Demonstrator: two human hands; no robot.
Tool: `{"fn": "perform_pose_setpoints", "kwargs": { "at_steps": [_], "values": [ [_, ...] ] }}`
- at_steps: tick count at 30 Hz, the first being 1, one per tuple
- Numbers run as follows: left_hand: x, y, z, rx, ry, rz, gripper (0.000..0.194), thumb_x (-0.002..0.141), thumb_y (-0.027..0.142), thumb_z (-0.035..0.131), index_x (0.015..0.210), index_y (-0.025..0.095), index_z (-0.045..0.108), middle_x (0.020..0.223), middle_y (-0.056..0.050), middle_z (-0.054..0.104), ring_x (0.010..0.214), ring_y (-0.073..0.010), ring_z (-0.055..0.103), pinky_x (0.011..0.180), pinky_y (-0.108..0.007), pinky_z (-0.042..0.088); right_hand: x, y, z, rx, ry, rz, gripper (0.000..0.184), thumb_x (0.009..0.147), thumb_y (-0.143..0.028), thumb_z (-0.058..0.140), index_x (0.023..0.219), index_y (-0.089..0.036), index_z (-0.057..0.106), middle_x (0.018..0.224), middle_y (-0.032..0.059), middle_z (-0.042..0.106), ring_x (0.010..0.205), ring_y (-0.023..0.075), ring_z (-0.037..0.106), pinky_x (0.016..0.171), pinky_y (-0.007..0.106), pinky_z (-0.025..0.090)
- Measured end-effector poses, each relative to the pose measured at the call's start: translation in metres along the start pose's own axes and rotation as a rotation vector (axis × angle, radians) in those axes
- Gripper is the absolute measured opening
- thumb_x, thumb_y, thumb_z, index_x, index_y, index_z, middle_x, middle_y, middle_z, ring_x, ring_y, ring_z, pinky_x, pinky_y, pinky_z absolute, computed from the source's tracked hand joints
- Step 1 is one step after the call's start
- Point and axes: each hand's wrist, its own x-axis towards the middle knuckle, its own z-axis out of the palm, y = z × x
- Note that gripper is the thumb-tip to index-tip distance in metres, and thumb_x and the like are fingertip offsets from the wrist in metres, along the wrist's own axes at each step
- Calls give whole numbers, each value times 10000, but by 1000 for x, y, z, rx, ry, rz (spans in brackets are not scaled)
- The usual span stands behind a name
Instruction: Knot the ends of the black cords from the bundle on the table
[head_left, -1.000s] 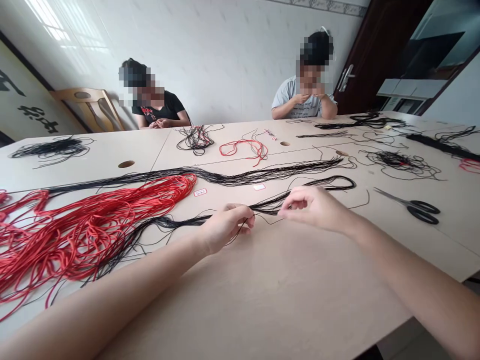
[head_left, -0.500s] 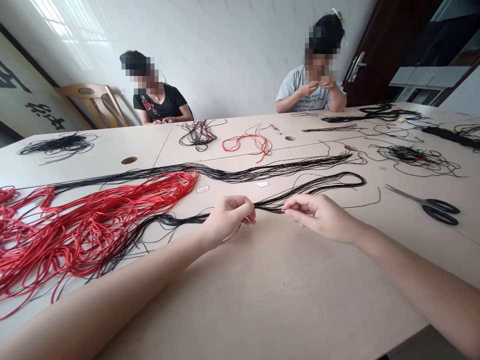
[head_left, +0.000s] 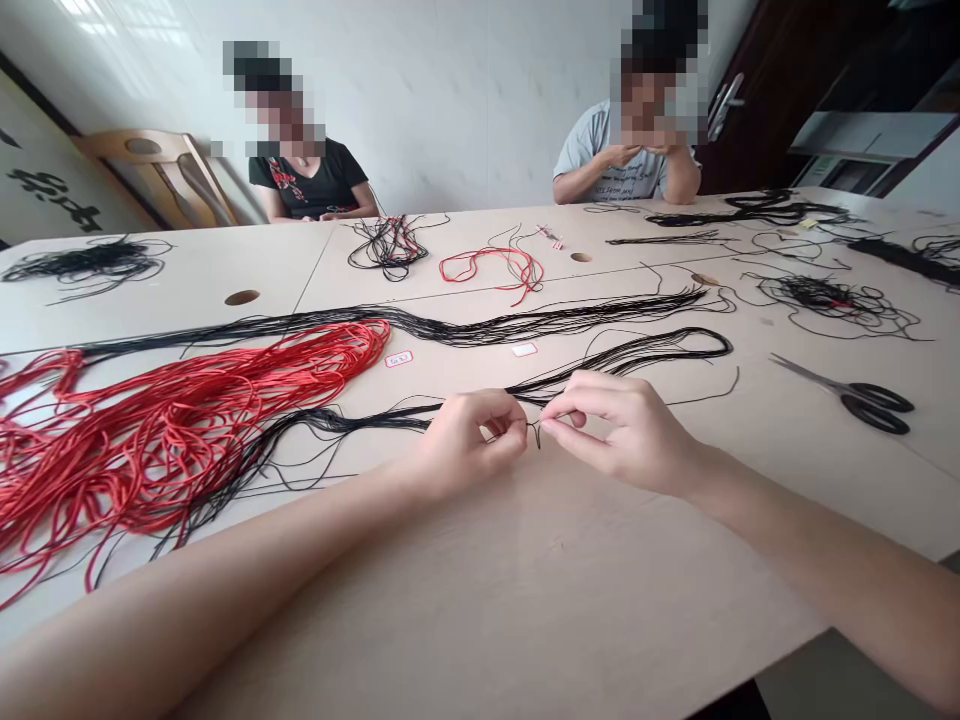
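Thin black cord [head_left: 538, 436] runs between my two hands, with a short bent end hanging down in the gap. My left hand [head_left: 480, 430] pinches it from the left, thumb against the forefinger. From the right, my right hand [head_left: 611, 425] pinches it between thumb and fingertips. Just behind both hands lies a bundle of black cords [head_left: 637, 350], folded into a loop at its right end. The bundle's left part stretches toward a large heap of red cord [head_left: 187, 430]. How the cord is crossed inside my fingers is hidden.
Black-handled scissors [head_left: 874, 402] lie at the right. A long black bundle [head_left: 480, 330] crosses the table [head_left: 525, 610]. Small labels [head_left: 399, 359] and tangled cords [head_left: 817, 300] lie farther off. Two people sit opposite, one in a grey shirt [head_left: 630, 170], hands raised.
My hands have come closer together, the right one moving left. A short bent cord end now shows between them. The camera view has shifted slightly.
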Motion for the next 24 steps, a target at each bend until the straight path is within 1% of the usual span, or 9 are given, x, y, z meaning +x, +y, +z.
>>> {"fn": "perform_pose_setpoints", "kwargs": {
  "at_steps": [2, 6, 13, 18, 21, 22, 24],
  "values": [
    [-1, 1, 0, 2, -26, 14, 160, 766, 155, 474, 696, 148, 618, 696, -8, 630, 635, -100, 548, 598, -185, 423, 1, 1, 3, -13, 22, 16, 105, 779, -143, 561, 792, -195, 651, 659, -11, 497, 605, 101, 491, 580, 237, 419],
    [-1, 3, 1, -8, -66, 24, 169, 767, 151, 477, 728, 138, 641, 711, -17, 642, 639, -105, 563, 606, -186, 440, 1, 2, 5, -4, 10, 42, 103, 768, -139, 567, 779, -198, 651, 639, -17, 477, 587, 98, 475, 566, 234, 409],
    [-2, 1, 2, -55, -79, 10, 179, 783, 183, 475, 719, 139, 636, 704, -22, 649, 653, -116, 577, 612, -192, 447, 1, 1, 9, 9, -12, 82, 97, 753, -138, 582, 761, -203, 653, 631, -18, 469, 587, 100, 472, 547, 231, 387],
    [-1, 4, 2, -95, -89, -26, 199, 789, 218, 472, 688, 140, 625, 690, -23, 643, 655, -123, 577, 611, -205, 441, 2, -2, 11, 31, -23, 122, 88, 767, -165, 583, 754, -206, 660, 623, -23, 463, 553, 88, 413, 531, 227, 366],
    [-1, 4, 1, -125, -87, -53, 181, 773, 221, 484, 671, 145, 612, 702, -22, 642, 655, -124, 568, 612, -213, 433, 2, -4, 2, 102, -50, 209, 80, 790, -217, 584, 744, -201, 647, 636, -16, 474, 558, 90, 409, 510, 220, 360],
    [-1, 3, 1, -139, -89, -68, 171, 769, 222, 488, 675, 147, 609, 709, -21, 642, 653, -124, 564, 608, -215, 429, 2, -4, -4, 137, -82, 252, 86, 800, -243, 582, 752, -201, 640, 644, -13, 483, 561, 91, 414, 501, 217, 360],
    [0, 0, 1, -191, -94, -109, 158, 765, 224, 488, 681, 150, 599, 702, -19, 634, 638, -123, 557, 589, -219, 422, 2, -2, -21, 190, -208, 333, 126, 815, -308, 579, 760, -205, 627, 646, -11, 496, 559, 94, 421, 487, 216, 362]
  ]
}}
